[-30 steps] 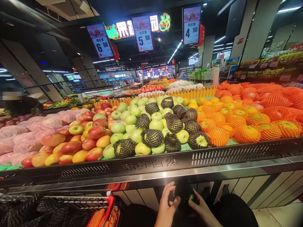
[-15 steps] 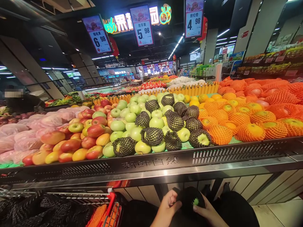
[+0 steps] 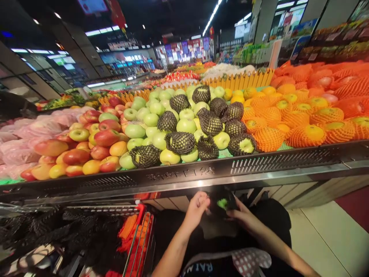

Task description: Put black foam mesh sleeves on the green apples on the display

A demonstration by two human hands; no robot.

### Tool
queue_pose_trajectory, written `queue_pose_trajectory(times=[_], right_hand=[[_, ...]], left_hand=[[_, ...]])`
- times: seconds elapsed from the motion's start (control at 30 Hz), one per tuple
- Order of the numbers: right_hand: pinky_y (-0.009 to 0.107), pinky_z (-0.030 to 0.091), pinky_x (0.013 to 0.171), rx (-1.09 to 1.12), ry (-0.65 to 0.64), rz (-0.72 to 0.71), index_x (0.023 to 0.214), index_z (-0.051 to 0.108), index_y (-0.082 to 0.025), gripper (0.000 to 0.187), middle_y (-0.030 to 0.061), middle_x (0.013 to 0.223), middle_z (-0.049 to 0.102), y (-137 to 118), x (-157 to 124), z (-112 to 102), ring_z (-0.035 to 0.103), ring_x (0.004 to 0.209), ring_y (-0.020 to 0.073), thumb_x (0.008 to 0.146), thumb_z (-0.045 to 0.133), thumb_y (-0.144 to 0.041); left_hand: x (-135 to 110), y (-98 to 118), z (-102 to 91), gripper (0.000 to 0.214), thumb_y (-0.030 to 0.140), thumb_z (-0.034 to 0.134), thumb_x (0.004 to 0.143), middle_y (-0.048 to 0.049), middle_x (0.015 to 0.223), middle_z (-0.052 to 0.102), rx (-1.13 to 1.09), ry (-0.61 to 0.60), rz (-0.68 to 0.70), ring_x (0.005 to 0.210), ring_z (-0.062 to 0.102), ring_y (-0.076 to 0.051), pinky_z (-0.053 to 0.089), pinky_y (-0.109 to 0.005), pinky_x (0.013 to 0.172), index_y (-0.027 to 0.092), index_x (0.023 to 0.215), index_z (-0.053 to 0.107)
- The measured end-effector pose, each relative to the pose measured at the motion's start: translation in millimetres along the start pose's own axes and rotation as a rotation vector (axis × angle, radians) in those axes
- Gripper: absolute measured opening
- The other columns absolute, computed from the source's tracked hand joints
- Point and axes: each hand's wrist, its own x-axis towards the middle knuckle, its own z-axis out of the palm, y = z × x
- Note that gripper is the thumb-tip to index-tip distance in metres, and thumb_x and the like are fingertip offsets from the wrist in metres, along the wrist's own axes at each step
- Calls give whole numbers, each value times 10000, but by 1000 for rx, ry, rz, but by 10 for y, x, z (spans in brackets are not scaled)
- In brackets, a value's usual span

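Note:
Between my hands, below the display's front edge, is a green apple in a black foam net. Only a small green patch of the apple shows through the dark net. My right hand wraps around its right side, with the thumb near the green patch. At the left side of the net, my left hand is closed with fingers pinched together; the edge it grips is dark and hard to make out. Above the hands lie loose green apples and several apples in black nets.
A shopping cart at lower left holds a heap of black foam nets and orange nets. The display's black front rail runs across. Red-yellow apples lie left, oranges in orange nets right.
The camera view has tilted downward, bringing more of the cart, forearms and floor into view. Both hands still hold the netted apple, which appears slightly higher and further left in the picture.

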Motion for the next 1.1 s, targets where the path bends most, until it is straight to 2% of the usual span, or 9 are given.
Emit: queue_pose_trajectory(times=[0.13, 0.23, 0.33, 0.4, 0.47, 0.63, 0.83, 0.97, 1.1], right_hand=[[469, 357, 1095, -54, -81, -101, 1263, 573, -298, 742, 31, 1235, 679, -216, 19, 175, 567, 1210, 277, 580, 857, -235], [454, 330, 1121, -74, -93, -117, 1234, 583, -305, 702, 18, 1232, 674, -292, 16, 288, 561, 1218, 256, 595, 867, -246], [419, 428, 1042, -53, -135, -76, 1227, 578, -307, 682, 16, 1230, 670, -312, -2, 354, 591, 1173, 237, 612, 868, -253], [383, 493, 957, -22, -183, -23, 1247, 566, -315, 677, 17, 1218, 675, -312, -9, 373, 618, 1130, 226, 640, 859, -256], [353, 518, 911, 6, -221, 12, 1263, 566, -321, 653, 20, 1223, 676, -308, -7, 376, 630, 1116, 217, 675, 843, -269], [368, 528, 900, 87, -217, 9, 1271, 584, -321, 561, 40, 1263, 662, -285, 24, 359, 646, 1101, 227, 752, 784, -393], [330, 559, 719, 235, -97, 19, 1131, 640, -290, 431, 46, 1148, 701, -226, 88, 382, 678, 984, 236, 781, 715, -532], [323, 559, 745, 276, -86, 9, 1084, 642, -296, 332, 11, 1105, 702, -225, 99, 381, 673, 945, 207, 808, 707, -469], [280, 551, 733, 278, -89, -29, 1060, 644, -290, 234, -11, 1048, 711, -230, 94, 374, 668, 910, 173, 861, 657, -413]], left_hand=[[27, 73, -30, 446, 561, 708, 759, 51, 641, 511, 25, 2, 118, 582, 476, -92, 405, -208, 573, 191, 946, 545], [-60, 159, -52, 442, 416, 632, 859, -70, 1021, 607, 168, 45, 353, 881, 593, -159, 488, -267, 740, 213, 1218, 475], [-180, 297, -53, 750, 319, 652, 809, -166, 1515, 306, 415, -107, 592, 1390, 334, -313, 376, -479, 1085, 229, 1457, 287], [-220, 367, -41, 896, 276, 683, 762, -170, 1593, 164, 548, -226, 659, 1477, 154, -359, 220, -569, 1173, 220, 1513, 199], [-209, 383, -26, 949, 240, 729, 724, -175, 1580, 206, 604, -213, 691, 1467, 203, -362, 216, -585, 1177, 230, 1511, 199], [-107, 241, -21, 889, 237, 820, 667, -145, 1431, 442, 550, -59, 662, 1338, 435, -332, 352, -559, 1123, 259, 1418, 347], [-94, 180, -38, 931, 358, 826, 707, -145, 1529, 331, 535, -210, 618, 1418, 333, -348, 315, -548, 1156, 289, 1472, 301], [-130, 212, -45, 815, 513, 591, 886, -145, 1589, 238, 396, -364, 471, 1457, 269, -322, 246, -511, 1193, 259, 1534, 168], [-147, 162, 18, 664, 625, 316, 951, -122, 1529, 378, 234, -241, 411, 1435, 309, -285, 224, -455, 1198, 224, 1479, 340]])
